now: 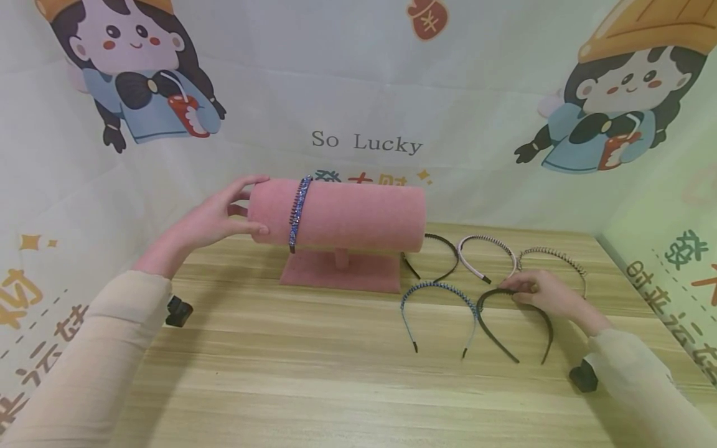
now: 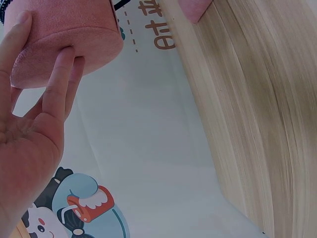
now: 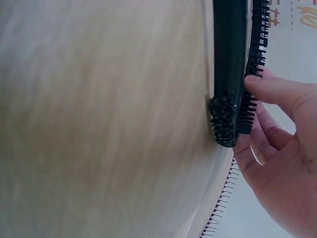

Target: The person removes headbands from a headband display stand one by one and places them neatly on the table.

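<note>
My left hand [image 1: 221, 211] grips the left end of a pink padded headband stand [image 1: 364, 214]. In the left wrist view, its fingers press against the round end face [image 2: 64, 59] while the thumb lies on the side. A glittery blue headband [image 1: 300, 208] with dark teeth sits around the roll, near that hand. On the right, my right hand [image 1: 546, 295] pinches the top of a black headband [image 1: 497, 339] at the table. Close up in the right wrist view, the thumb touches the edge of the black band [image 3: 230, 54], with fingers behind its comb teeth.
Beside the right hand lie a blue toothed headband [image 1: 439, 285], a black one [image 1: 455, 250], a pale one [image 1: 487, 238] and a brownish coiled one [image 1: 551, 251]. The wooden table [image 1: 313, 373] is bounded by a printed white cloth [image 1: 358, 93] behind and at the sides.
</note>
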`<state>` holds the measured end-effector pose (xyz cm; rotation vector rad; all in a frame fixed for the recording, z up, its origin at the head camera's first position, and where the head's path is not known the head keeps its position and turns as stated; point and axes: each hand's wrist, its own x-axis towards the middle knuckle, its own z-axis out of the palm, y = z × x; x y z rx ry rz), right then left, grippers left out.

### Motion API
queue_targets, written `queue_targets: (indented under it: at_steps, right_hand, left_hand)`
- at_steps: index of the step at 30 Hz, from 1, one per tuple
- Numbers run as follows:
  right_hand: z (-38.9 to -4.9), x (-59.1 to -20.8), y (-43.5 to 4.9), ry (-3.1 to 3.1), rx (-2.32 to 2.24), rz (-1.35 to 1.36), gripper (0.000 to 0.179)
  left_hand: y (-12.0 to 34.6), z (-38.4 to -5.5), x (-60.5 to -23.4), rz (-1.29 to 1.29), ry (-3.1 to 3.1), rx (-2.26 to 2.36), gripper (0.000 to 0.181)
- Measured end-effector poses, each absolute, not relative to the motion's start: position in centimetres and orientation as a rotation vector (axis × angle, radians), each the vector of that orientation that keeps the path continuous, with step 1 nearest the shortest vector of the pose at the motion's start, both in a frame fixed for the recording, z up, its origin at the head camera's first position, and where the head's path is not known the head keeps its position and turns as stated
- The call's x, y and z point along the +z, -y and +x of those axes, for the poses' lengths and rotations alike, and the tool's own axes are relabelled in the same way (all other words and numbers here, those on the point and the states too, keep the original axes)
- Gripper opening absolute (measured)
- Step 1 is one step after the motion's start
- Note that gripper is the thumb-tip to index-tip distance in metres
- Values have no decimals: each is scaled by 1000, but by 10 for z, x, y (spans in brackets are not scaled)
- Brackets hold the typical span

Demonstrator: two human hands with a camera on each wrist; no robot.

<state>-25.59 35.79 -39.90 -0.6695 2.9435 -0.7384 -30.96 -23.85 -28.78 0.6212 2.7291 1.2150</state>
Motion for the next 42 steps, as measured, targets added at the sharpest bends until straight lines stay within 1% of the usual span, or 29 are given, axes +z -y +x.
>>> queue_targets:
  at_steps: [11,18,33,42]
  right_hand:
    - [-256,-401,-357,-2953,-760,-651,23]
    - [-256,-398,-359,-2938,-763,-637,25]
    - [-249,-366,-359,-2995,-742,-594,37]
    - [-254,-355,-358,-2995,-755,-566,38]
  left_hand:
    - [238,-309,-288,627,-2726,1217,90]
    - [238,-309,-287,639,-2733,1209,89]
    - [238,-307,-286,622,-2732,1204,90]
    - [239,-308,-287,633,-2738,1210,90]
